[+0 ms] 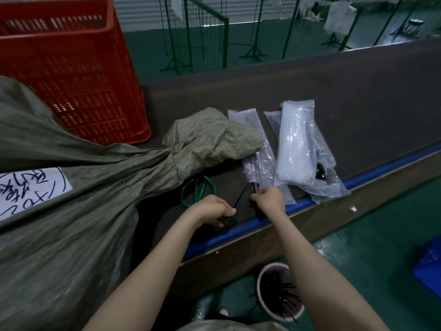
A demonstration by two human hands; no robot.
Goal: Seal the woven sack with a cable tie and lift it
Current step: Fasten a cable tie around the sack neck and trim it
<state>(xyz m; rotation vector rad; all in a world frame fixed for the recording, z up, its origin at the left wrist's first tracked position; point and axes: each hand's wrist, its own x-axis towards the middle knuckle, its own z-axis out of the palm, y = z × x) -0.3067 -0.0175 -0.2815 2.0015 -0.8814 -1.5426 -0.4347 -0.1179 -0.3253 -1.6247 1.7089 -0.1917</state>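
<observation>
Fingers of our right hand (268, 199) pinch a black cable tie (241, 195) at frame centre; our left hand (214, 209) closes on its lower end. Sack (83, 187) lies left, neck (167, 158) bunched, unsealed. Next we must loop the tie round that neck.

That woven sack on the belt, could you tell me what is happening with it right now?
The woven sack lies on the dark belt, its neck bunched but with no tie visible around it. The person's left hand and right hand both grip a black cable tie beside the clear packets of ties. Green-handled scissors lie next to the neck, and a red crate stands behind.
</observation>
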